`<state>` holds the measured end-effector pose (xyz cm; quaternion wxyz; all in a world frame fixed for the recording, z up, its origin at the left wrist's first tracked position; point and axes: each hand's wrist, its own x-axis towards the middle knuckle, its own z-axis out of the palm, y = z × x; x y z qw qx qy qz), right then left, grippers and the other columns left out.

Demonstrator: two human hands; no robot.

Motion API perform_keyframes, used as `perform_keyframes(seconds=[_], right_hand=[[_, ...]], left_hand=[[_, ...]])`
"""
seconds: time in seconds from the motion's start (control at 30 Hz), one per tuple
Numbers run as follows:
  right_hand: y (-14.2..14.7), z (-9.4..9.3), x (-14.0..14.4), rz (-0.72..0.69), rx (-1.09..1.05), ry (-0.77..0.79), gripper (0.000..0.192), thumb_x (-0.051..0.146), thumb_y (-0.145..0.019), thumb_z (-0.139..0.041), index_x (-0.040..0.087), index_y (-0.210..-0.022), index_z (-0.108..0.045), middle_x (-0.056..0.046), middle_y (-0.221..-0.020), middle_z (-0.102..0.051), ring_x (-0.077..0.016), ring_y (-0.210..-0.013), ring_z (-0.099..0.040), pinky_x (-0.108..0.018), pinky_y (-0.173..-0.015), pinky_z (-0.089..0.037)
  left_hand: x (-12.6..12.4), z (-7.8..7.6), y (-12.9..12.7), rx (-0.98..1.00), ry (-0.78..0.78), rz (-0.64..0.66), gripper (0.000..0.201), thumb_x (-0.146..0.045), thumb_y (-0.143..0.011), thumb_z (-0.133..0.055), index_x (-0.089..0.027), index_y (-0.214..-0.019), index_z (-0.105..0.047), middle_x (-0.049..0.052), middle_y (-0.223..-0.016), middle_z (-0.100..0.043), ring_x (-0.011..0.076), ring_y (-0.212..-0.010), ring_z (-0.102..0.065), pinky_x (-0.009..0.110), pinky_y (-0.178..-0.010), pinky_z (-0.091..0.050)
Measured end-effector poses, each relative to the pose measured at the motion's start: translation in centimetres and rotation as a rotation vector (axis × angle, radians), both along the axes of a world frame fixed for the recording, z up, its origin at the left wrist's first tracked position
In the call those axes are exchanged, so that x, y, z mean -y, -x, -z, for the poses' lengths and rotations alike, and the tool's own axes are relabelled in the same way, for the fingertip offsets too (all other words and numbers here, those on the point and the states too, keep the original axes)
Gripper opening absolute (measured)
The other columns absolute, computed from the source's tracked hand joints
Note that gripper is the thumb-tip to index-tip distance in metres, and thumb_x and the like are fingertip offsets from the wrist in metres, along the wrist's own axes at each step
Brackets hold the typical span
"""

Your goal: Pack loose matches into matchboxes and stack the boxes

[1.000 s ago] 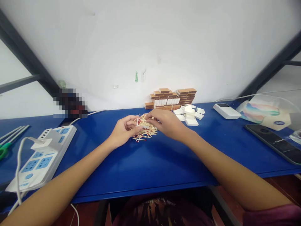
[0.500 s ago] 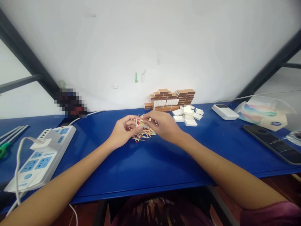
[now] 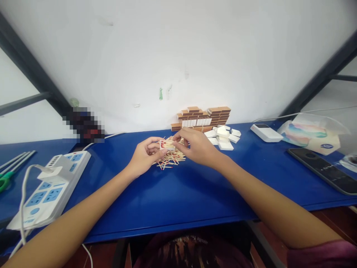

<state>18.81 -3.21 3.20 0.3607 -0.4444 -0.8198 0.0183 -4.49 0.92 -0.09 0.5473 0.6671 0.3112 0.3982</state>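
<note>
Gripped by the left hand (image 3: 143, 154), the matchbox tray (image 3: 169, 149) already contains red-tipped matches (image 3: 167, 144), the right hand (image 3: 196, 146) meeting its three-o'clock end, grip indeterminable, while loose matches (image 3: 170, 162) remain unboxed at six o'clock and stacked matchboxes (image 3: 220, 114) stand at two.

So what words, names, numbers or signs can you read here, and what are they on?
None can be read for sure.
Dark shirt: pale lettering, too blurred.
Power strip: small blue print near its end, too blurred.
Soft packet: dark blue mark, too small.
Little white tray in the left hand: no print I can make out.
</note>
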Motion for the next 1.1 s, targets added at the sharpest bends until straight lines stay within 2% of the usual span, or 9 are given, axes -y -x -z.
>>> perform_keyframes(seconds=[0.23,0.37,0.5,0.77,0.93,1.1], right_hand=[[0.1,-0.2,0.0,0.001,-0.024,0.094,0.011,0.024,-0.099,-0.058,0.022,-0.097,-0.069,-0.005,-0.094,-0.076,-0.018,-0.076,-0.063,-0.034,-0.072,-0.046],[0.0,-0.5,-0.2,-0.009,-0.081,0.081,0.011,0.025,-0.099,-0.06,0.023,-0.095,-0.071,-0.004,-0.094,-0.077,-0.0187,-0.08,-0.065,-0.035,-0.074,-0.048],[-0.1,-0.8,-0.3,-0.003,-0.145,0.066,0.011,0.025,-0.098,-0.062,0.021,-0.094,-0.072,-0.003,-0.089,-0.076,-0.0163,-0.073,-0.063,-0.033,-0.071,-0.047],[0.2,-1.0,0.2,-0.023,-0.183,0.109,0.01,0.025,-0.097,-0.064,0.022,-0.093,-0.073,-0.002,-0.088,-0.077,-0.0161,-0.076,-0.065,-0.032,-0.07,-0.048],[0.8,-0.6,0.4,-0.043,-0.207,0.136,0.012,0.027,-0.097,-0.063,0.022,-0.095,-0.074,-0.002,-0.091,-0.078,-0.0151,-0.073,-0.063,-0.032,-0.067,-0.047],[0.7,0.0,0.3,-0.082,-0.123,0.074,0.012,0.024,-0.098,-0.06,0.023,-0.097,-0.071,-0.003,-0.095,-0.075,-0.0151,-0.073,-0.062,-0.033,-0.071,-0.047]], left_hand=[[0.0,0.1,0.0,-0.001,-0.004,0.018,0.05,-0.042,-0.082,-0.088,-0.018,-0.12,-0.065,0.006,-0.095,-0.08,0.0171,-0.074,-0.074,0.024,-0.058,-0.056],[0.0,0.0,0.0,-0.007,-0.003,0.006,0.052,-0.043,-0.08,-0.089,-0.017,-0.118,-0.064,0.007,-0.095,-0.081,0.018,-0.075,-0.075,0.025,-0.06,-0.057],[0.0,0.0,0.0,-0.012,-0.01,0.0,0.054,-0.044,-0.079,-0.089,-0.017,-0.119,-0.064,0.006,-0.095,-0.08,0.0182,-0.074,-0.075,0.025,-0.06,-0.057],[0.0,0.2,0.1,-0.009,-0.012,0.019,0.053,-0.041,-0.08,-0.089,-0.017,-0.12,-0.065,0.007,-0.094,-0.08,0.0188,-0.079,-0.076,0.025,-0.064,-0.059],[-0.1,0.1,0.1,-0.024,-0.021,0.026,0.052,-0.041,-0.081,-0.089,-0.018,-0.121,-0.065,0.004,-0.088,-0.076,0.0169,-0.073,-0.073,0.023,-0.059,-0.055],[0.0,0.0,0.0,-0.028,-0.019,0.017,0.053,-0.043,-0.08,-0.089,-0.018,-0.12,-0.065,0.003,-0.088,-0.076,0.0172,-0.074,-0.073,0.024,-0.061,-0.056]])
